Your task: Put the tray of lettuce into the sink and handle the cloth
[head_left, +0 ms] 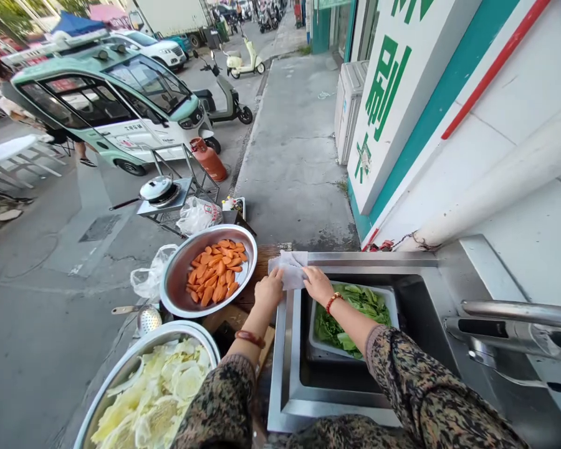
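As both hands press a white cloth (290, 269) on the sink rim (280, 349), carrots sit left.
Left hand (268, 290) and right hand (316, 284) grip it; a hard swipe could nudge the carrot bowl (177, 274).

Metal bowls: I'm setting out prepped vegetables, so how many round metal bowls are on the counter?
2. The bowl of carrot slices sits left of the left hand; the bowl of pale cabbage is at the bottom left, partly cut off. Others may lie outside the view.
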Available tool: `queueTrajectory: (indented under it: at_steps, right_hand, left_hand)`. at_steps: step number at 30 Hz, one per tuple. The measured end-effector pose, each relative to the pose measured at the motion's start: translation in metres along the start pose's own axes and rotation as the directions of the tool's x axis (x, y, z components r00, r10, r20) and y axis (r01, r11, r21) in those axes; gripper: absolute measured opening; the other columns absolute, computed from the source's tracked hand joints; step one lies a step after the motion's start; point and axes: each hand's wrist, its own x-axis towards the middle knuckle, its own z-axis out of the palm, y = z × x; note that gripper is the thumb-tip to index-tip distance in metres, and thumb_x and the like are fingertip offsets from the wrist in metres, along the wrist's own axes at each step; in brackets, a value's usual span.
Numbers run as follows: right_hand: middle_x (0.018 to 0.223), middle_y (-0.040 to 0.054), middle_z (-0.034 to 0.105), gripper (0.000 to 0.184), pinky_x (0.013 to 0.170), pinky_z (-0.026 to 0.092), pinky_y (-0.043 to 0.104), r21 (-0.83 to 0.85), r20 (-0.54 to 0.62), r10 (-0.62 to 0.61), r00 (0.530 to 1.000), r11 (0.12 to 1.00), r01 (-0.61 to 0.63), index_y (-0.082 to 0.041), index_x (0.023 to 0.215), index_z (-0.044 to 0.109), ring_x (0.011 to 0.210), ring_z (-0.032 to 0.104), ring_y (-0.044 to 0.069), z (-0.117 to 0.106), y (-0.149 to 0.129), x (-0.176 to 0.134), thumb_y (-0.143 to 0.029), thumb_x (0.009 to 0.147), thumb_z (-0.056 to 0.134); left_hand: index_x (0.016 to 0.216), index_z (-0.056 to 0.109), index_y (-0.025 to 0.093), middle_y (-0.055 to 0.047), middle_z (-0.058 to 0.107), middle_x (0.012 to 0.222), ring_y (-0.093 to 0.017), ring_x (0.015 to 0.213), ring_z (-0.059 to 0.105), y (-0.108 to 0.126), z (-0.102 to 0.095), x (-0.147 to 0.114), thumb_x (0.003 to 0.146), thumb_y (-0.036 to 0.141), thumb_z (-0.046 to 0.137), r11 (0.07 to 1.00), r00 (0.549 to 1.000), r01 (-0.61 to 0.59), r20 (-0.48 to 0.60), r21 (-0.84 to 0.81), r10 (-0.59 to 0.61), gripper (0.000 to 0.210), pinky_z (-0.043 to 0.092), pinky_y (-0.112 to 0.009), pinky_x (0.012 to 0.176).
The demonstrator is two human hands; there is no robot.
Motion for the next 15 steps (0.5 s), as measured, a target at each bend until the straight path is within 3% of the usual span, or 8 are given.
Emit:
queueTrajectory:
  at_steps: [2,5,8,13,15]
  right_hand:
    - [0.114,0.0086,0.064,0.040,0.092,0.045,0.032,-0.013,0.001,0.101,0.995,0.995,-0.101,-0.022,0.120,0.060,0.105,0.060,0.021,0.008,-0.004,0.002,-0.011,0.082,0.061]
    - [0.088,0.0037,0.067,0.025,0.078,0.046,0.029,-0.027,-0.011,0.153,0.988,0.988,-0.154,-0.022,0.099,0.066,0.086,0.063,0.019,0.016,-0.007,-0.003,-0.010,0.077,0.064]
    - [0.089,0.0052,0.066,0.008,0.077,0.043,0.028,-0.012,-0.026,0.144,0.989,0.989,-0.144,-0.021,0.077,0.064,0.089,0.062,0.020,0.010,-0.007,-0.007,-0.013,0.079,0.062]
    - [0.103,0.0028,0.069,0.014,0.082,0.044,0.028,0.141,-0.047,0.038,0.998,0.990,-0.031,-0.023,0.097,0.060,0.097,0.062,0.017,-0.021,-0.008,0.018,-0.022,0.094,0.047]
    - [0.103,0.0010,0.070,0.016,0.078,0.046,0.025,0.200,-0.025,-0.022,0.999,0.979,0.026,-0.024,0.105,0.059,0.090,0.064,0.015,-0.026,-0.014,0.030,-0.024,0.090,0.055]
  left_hand:
    - [0.139,0.046,0.031,-0.011,0.052,0.139,-0.027,0.108,0.062,0.012,-0.007,0.020,0.091,0.016,0.040,0.999,0.999,-0.039,-0.009,0.010,0.039,0.050,0.048,-0.041,0.087]
    - [0.119,0.060,0.022,-0.013,0.062,0.119,-0.027,0.101,0.064,0.024,-0.013,0.032,0.091,0.013,0.037,0.998,0.998,-0.053,-0.016,0.019,0.053,0.038,0.048,-0.042,0.084]
    - [0.106,0.062,0.018,-0.014,0.064,0.108,-0.027,0.097,0.066,0.021,-0.018,0.029,0.090,0.011,0.036,0.999,0.999,-0.043,-0.006,0.024,0.043,0.032,0.049,-0.041,0.081]
    - [0.108,0.059,0.022,-0.010,0.067,0.106,-0.022,0.094,0.067,0.006,-0.055,0.031,0.088,0.017,0.046,1.000,1.000,-0.023,-0.019,0.017,0.023,0.024,0.047,-0.031,0.076]
    - [0.111,0.057,0.023,-0.009,0.069,0.102,-0.023,0.093,0.067,0.007,-0.079,0.037,0.088,0.020,0.047,0.999,0.998,-0.043,-0.047,0.017,0.043,0.025,0.047,-0.031,0.073]
